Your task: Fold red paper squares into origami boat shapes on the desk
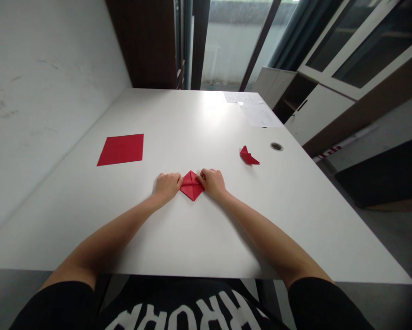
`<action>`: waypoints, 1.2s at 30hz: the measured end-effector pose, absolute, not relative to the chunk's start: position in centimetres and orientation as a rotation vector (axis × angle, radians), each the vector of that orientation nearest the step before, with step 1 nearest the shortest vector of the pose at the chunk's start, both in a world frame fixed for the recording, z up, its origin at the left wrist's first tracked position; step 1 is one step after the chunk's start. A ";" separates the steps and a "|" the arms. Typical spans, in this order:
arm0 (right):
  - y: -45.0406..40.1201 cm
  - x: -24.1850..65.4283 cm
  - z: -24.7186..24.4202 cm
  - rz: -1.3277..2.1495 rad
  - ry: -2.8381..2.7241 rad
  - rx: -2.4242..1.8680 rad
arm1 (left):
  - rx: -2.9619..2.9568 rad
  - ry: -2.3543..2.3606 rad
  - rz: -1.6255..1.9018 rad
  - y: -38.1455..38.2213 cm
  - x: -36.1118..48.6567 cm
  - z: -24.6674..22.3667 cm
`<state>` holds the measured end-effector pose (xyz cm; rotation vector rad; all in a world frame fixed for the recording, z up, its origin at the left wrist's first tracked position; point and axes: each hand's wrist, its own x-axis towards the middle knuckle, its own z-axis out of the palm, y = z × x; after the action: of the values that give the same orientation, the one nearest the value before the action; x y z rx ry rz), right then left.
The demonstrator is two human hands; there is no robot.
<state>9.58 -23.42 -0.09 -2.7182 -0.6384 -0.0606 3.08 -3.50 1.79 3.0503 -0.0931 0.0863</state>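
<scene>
A piece of folded red paper [192, 187] lies on the white table in front of me, turned like a diamond with crease lines crossing at its middle. My left hand [168, 185] pinches its left corner, the fingers curled closed. At the right corner, my right hand [213, 182] grips the paper between thumb and fingers. The fingertips cover both side corners; the top and bottom points show. Farther right sits a small folded red paper figure [249, 156] with pointed ends, apart from my hands.
A flat red paper sheet [122, 150] lies at the left of the white table [199, 243]. White papers [259, 112] rest at the far right, near a round cable hole [276, 146]. A wall [47, 73] borders the table's left side.
</scene>
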 end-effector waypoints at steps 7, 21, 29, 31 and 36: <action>-23.2 9.4 -0.1 -0.086 -0.656 -2.784 | 3.113 -0.088 0.065 -3.4 2.9 2.0; -22.8 8.8 0.0 -0.090 -0.720 -2.902 | 2.946 -0.516 0.261 -3.9 1.5 2.1; -22.9 8.8 0.1 -0.126 -0.727 -2.867 | 2.936 -0.658 0.018 -3.4 -0.8 0.1; -23.1 8.7 0.2 -0.143 -0.700 -2.836 | 2.939 -0.653 -0.006 -3.3 -0.8 0.0; -24.1 8.1 0.5 -0.273 -0.773 -2.711 | 2.939 -0.629 -0.013 -3.4 -0.7 -0.2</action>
<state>8.09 -24.14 0.50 -2.7113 -0.7728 -0.2733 -0.67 -3.42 -0.19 2.9390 -0.6287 -0.0133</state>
